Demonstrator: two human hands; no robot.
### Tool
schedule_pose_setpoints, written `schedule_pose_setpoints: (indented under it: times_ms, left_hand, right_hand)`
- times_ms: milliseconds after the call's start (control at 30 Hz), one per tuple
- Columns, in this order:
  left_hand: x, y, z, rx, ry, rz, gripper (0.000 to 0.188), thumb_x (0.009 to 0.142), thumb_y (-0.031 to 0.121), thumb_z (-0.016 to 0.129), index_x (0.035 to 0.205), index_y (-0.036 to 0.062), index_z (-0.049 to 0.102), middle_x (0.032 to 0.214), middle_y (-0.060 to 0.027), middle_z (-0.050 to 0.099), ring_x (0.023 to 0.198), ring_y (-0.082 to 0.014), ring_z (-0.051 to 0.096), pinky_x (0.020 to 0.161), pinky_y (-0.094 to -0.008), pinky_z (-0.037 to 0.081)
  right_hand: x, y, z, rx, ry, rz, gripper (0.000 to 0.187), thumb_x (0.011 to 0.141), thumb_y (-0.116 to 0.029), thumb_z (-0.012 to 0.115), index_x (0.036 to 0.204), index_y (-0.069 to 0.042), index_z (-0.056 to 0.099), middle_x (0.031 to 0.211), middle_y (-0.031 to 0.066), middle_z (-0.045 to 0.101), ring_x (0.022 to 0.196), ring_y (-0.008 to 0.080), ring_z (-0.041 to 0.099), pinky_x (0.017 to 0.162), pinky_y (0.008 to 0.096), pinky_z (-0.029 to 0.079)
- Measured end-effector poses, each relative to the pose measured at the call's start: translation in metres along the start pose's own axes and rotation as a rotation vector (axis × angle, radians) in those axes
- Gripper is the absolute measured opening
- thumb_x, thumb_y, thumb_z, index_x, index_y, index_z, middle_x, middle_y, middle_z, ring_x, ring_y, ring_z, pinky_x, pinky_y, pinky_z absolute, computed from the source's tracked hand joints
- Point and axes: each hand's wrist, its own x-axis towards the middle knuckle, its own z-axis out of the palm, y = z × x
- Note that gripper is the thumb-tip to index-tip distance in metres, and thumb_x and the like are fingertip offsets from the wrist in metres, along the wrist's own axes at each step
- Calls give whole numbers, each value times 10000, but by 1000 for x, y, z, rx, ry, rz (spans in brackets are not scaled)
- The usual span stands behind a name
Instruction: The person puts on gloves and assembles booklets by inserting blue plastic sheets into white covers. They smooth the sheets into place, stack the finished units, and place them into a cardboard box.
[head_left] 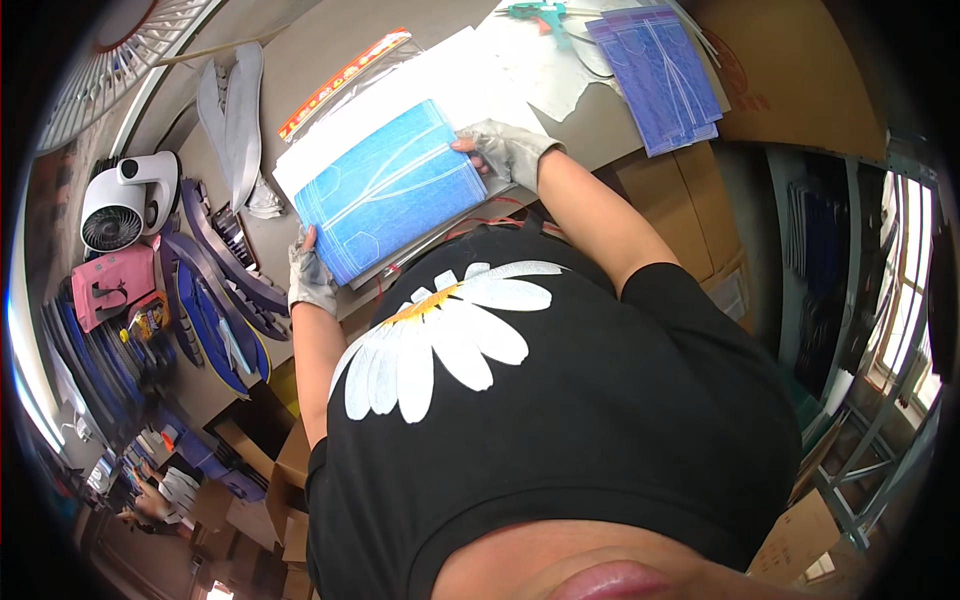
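Note:
Between my hands is a blue denim-look sheet (385,190) with pocket shapes and pale stitch-like lines, lying tilted over white sheets (440,70). My left hand (311,272), in a pale fingerless glove, grips the sheet's lower left corner. At its right edge, my right hand (500,152), gloved the same way, is closed on it, with the thumb on top and the other fingers partly hidden. A stack of darker denim-look sheets (655,75) sits at the table's far right.
A teal glue gun (545,14) lies at the back. At left are a white fan (120,205), a pink pouch (110,285) and curved purple pieces (195,290). A cardboard box (790,70) stands right. Another person (172,495) is at lower left.

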Motion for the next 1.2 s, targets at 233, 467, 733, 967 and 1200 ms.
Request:
schedule_pose_setpoints:
  times_ms: [233,467,733,967,1200]
  left_hand:
    - [9,-1,-12,65,37,-32,600,868,289,652,1356,27,419,1209,-151,586,1039,-325,612,880,-493,519]
    - [3,2,2,43,59,-13,585,881,293,628,1363,40,416,1225,-151,583,1046,-333,609,878,-502,515]
    - [-6,3,-24,-5,52,35,561,900,308,601,1358,40,418,1237,-156,570,1055,-345,603,891,-521,508]
    - [-25,21,-53,11,63,89,600,907,328,606,1379,30,388,1267,-166,548,1092,-341,586,923,-504,496]
    - [-19,41,-62,9,-35,140,588,881,294,641,1364,47,413,1253,-145,558,1094,-321,585,924,-478,501]
  right_hand:
    - [-27,-39,37,-44,193,6,185,840,-265,683,742,-130,602,617,-34,465,530,94,385,501,255,338]
    - [-7,-7,20,319,94,19,162,868,-255,643,777,-130,596,611,-27,457,519,96,374,498,264,339]
    - [0,-10,2,209,478,-22,161,841,-252,670,795,-115,599,620,-8,484,540,122,415,509,279,350]
    - [-30,-14,-30,-120,501,-131,228,833,-285,699,837,-63,651,673,19,538,573,140,475,542,285,398]
    - [-52,-26,-20,-216,549,-95,263,765,-311,766,810,-83,640,588,13,515,510,126,473,476,278,377]
